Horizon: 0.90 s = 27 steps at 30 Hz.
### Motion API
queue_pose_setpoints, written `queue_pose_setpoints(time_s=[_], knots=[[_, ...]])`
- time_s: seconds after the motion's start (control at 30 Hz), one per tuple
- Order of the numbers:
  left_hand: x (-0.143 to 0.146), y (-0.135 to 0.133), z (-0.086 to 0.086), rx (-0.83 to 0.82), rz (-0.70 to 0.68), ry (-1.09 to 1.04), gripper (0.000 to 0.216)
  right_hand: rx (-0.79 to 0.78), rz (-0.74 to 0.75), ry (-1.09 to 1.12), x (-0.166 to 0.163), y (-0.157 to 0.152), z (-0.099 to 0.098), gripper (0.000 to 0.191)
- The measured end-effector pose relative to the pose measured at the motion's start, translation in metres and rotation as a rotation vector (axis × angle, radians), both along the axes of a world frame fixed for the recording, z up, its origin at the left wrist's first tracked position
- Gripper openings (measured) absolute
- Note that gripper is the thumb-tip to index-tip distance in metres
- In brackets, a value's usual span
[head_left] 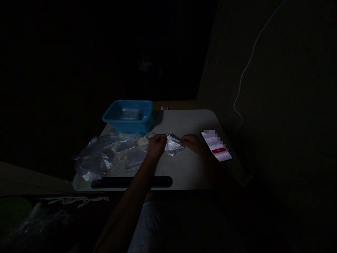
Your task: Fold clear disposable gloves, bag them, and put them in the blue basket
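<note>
A small clear plastic bag [173, 144] is stretched between my two hands above the white table. My left hand [157, 144] pinches its left edge with the fingers closed. On the other side, my right hand [191, 142] grips the right edge between thumb and fingers. Several flat clear plastic bags [135, 158] lie on the tabletop left of my left hand, some overlapping. Further left is a crumpled heap of clear plastic [94, 160]. Dim light hides the bag's contents, if any.
A blue plastic basin [126, 126] with clear plastic inside stands at the table's back left. A lit phone [217, 147] lies at the right edge. Along the front of the table [189, 175] runs a black bar [162, 181]. A white cable [252, 52] hangs at right.
</note>
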<state>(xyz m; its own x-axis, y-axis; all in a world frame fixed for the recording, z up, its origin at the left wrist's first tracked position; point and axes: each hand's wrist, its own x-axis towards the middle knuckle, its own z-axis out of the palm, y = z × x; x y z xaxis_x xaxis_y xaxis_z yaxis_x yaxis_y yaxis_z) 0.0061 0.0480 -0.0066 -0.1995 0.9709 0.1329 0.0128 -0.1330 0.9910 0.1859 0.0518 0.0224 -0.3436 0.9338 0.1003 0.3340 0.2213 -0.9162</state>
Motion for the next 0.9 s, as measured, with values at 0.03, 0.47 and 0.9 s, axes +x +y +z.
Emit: queue_pose_setpoints(time_s=[0.03, 0.47, 0.9], knots=[[0.0, 0.0, 0.001, -0.004, 0.01, 0.0, 0.015, 0.004, -0.005, -0.001, 0.0, 0.0, 0.0, 0.02], [-0.004, 0.005, -0.009, 0.044, 0.02, -0.021, 0.019, 0.069, -0.16, 0.094, 0.005, 0.003, -0.001, 0.02], [0.002, -0.007, 0.005, 0.095, -0.232, 0.231, 0.012, 0.063, -0.032, 0.053, -0.011, -0.003, -0.006, 0.015]])
